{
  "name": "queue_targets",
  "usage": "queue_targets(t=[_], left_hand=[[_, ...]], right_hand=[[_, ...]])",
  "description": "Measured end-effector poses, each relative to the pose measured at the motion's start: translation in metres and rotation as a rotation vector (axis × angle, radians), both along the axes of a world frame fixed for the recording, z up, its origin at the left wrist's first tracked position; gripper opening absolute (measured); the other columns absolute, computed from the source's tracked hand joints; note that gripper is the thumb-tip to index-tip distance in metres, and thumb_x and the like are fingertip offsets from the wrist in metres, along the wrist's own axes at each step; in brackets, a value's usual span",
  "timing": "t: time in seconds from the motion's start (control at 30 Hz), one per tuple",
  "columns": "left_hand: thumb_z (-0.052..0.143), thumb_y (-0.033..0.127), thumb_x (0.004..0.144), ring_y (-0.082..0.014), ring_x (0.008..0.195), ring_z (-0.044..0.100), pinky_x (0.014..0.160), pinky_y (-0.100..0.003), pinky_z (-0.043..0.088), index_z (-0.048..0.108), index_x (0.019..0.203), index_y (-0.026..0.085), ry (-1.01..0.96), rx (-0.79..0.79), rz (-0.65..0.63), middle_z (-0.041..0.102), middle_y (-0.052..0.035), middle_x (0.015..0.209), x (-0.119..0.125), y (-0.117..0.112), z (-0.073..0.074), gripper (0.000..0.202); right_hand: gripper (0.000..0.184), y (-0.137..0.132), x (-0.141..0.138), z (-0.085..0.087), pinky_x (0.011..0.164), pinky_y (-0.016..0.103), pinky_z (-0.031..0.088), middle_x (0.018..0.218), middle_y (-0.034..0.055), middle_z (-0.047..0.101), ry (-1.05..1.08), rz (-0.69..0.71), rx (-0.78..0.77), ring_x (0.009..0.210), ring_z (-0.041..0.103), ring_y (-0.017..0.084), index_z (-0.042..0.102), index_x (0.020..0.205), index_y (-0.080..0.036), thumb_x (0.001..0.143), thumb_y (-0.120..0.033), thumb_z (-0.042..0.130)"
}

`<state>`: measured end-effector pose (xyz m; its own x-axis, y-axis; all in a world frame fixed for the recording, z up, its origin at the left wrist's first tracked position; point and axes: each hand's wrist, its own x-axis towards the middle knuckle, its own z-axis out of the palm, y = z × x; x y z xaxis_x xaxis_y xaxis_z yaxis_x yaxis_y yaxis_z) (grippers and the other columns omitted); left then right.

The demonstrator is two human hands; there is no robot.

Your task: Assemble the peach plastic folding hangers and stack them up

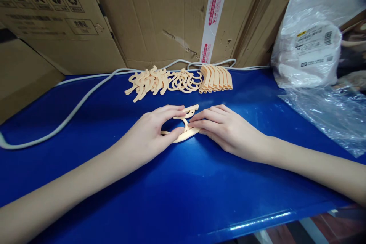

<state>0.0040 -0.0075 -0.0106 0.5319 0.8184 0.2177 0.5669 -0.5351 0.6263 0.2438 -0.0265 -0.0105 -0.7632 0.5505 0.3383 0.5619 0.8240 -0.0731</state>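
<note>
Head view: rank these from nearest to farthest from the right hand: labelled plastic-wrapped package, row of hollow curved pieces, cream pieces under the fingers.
1. Cream pieces: between left hand and right hand, touched by both.
2. Row of hollow curved pieces: just beyond the right hand.
3. Labelled plastic-wrapped package: back right.

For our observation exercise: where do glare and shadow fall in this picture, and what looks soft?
Head view: glare streaks the near edge of the blue tabletop; head view: shadows lie below the left hand and right hand; head view: small print on the left box is too soft to read.
</note>
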Motion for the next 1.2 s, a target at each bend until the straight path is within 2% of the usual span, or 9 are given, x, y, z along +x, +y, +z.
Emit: queue_targets(t=[0.1,0.2,0.3,0.4,0.53,0.63,0.87,1.1,1.2], left_hand=[[0.055,0.046,0.093,-0.0258,0.131,0.058,0.115,-0.047,0.043,0.069,0.125,0.02,0.025,0.02,-0.015,0.064,-0.0065,0.14,0.0,-0.002,0.003,0.043],[0.044,0.037,0.099,-0.0239,0.132,0.058,0.116,-0.044,0.043,0.069,0.124,0.021,0.05,0.048,-0.05,0.066,-0.0044,0.139,-0.002,-0.002,0.008,0.04],[0.037,0.029,0.099,-0.0218,0.123,0.063,0.11,-0.038,0.048,0.067,0.125,0.019,0.066,0.087,-0.066,0.069,-0.0051,0.133,-0.005,0.003,0.011,0.041],[0.039,0.025,0.098,-0.0213,0.112,0.066,0.101,-0.036,0.052,0.066,0.122,0.018,0.077,0.148,-0.082,0.072,-0.0063,0.122,-0.01,0.011,0.009,0.037],[0.04,0.019,0.097,-0.0224,0.124,0.058,0.108,-0.04,0.046,0.064,0.123,0.019,0.104,0.241,-0.113,0.066,-0.0083,0.13,-0.017,0.018,0.003,0.035],[0.043,0.02,0.097,-0.025,0.131,0.053,0.112,-0.044,0.043,0.063,0.125,0.021,0.133,0.275,-0.143,0.06,-0.0092,0.138,-0.019,0.019,0.001,0.034],[0.047,0.025,0.096,-0.0301,0.138,0.044,0.117,-0.051,0.037,0.067,0.121,0.022,0.269,0.399,-0.22,0.056,-0.0092,0.144,-0.019,0.018,0.008,0.032],[0.05,0.025,0.094,-0.0306,0.14,0.042,0.116,-0.051,0.038,0.065,0.118,0.023,0.289,0.386,-0.249,0.055,-0.0102,0.142,-0.016,0.014,0.011,0.028],[0.052,0.028,0.095,-0.029,0.141,0.042,0.117,-0.049,0.037,0.063,0.121,0.023,0.26,0.342,-0.253,0.053,-0.0099,0.145,-0.015,0.011,0.011,0.029]], right_hand=[[0.031,0.001,0.002,0.0,0.092,0.039,0.045,0.121,0.0115,0.07,-0.004,-0.002,-0.003,0.106,0.062,0.023,0.065,0.123,-0.013,0.1,-0.008,0.044],[0.031,0.002,0.004,-0.001,0.094,0.039,0.043,0.122,0.0105,0.069,-0.004,-0.007,0.002,0.105,0.061,0.023,0.065,0.122,-0.013,0.098,-0.006,0.046],[0.026,0.005,0.007,-0.001,0.093,0.039,0.043,0.121,0.0109,0.069,0.01,-0.04,0.005,0.107,0.061,0.024,0.064,0.12,-0.014,0.101,-0.011,0.046],[0.021,0.007,0.009,0.0,0.087,0.039,0.045,0.116,0.0126,0.069,0.08,-0.136,0.031,0.103,0.061,0.025,0.06,0.119,-0.013,0.102,-0.02,0.049],[0.017,0.004,0.01,0.004,0.076,0.036,0.045,0.099,0.0087,0.072,0.153,-0.171,0.048,0.087,0.063,0.022,0.058,0.115,-0.016,0.1,-0.02,0.051],[0.016,0.0,0.008,0.006,0.081,0.037,0.045,0.101,0.0079,0.073,0.15,-0.115,-0.023,0.089,0.066,0.021,0.058,0.112,-0.017,0.102,-0.026,0.051],[0.033,-0.001,0.008,0.008,0.094,0.041,0.043,0.114,0.0113,0.071,0.117,-0.128,-0.043,0.105,0.065,0.025,0.059,0.119,-0.016,0.101,-0.043,0.053],[0.072,-0.004,0.007,0.006,0.096,0.049,0.044,0.115,0.0167,0.069,0.079,-0.185,-0.037,0.105,0.063,0.032,0.06,0.125,-0.011,0.087,-0.072,0.057],[0.073,-0.005,0.006,0.006,0.106,0.054,0.039,0.121,0.0167,0.068,0.063,-0.153,-0.042,0.112,0.062,0.033,0.058,0.13,-0.011,0.086,-0.069,0.062]])
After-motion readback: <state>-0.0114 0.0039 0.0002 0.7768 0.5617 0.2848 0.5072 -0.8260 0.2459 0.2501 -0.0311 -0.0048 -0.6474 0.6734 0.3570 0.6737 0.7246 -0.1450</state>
